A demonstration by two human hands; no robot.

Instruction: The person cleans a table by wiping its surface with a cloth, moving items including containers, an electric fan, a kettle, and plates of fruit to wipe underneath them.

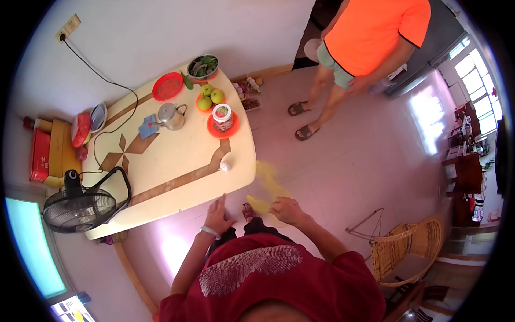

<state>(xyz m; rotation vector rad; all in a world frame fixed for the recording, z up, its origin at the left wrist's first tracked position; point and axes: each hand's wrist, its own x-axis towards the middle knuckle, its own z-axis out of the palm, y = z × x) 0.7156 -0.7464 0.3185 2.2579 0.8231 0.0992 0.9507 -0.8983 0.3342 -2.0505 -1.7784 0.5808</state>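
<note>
While right hand (pixel 288 210) grips yellow sheet (pixel 259 205) (blurred, reaching forward) | left hand (pixel 217 217) apart, spread

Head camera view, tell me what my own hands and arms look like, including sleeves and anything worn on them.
Your left hand is ungloved, with a pale, rounded band at the wrist. Your right hand is ungloved too, with no band visible. Both arms come out of short, dark red sleeves.
</note>
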